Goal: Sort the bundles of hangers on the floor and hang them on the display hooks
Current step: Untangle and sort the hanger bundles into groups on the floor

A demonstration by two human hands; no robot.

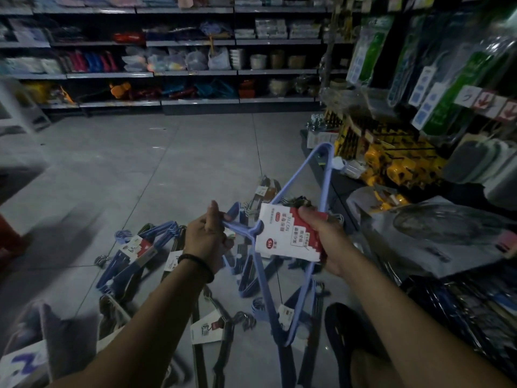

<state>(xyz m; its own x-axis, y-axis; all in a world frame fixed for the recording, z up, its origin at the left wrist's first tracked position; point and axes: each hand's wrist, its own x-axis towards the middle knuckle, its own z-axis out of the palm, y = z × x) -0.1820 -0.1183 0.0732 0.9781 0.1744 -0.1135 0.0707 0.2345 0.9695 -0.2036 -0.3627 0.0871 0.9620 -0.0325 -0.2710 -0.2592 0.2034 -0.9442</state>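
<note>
Several hanger bundles [126, 261] on floor [140, 163]

A bundle of pale blue hangers [326, 177] is held above the tiled floor [140, 163]; the left hand [205, 238] pinches its hook end; the right hand [321, 233] grips its white-and-red label [282, 239]; more labelled bundles [131, 256] lie below; stocked shelves [195, 74] stand behind.

Stocked shelves [193, 72] across the aisle, packaged power strips [428, 99] at right
</note>
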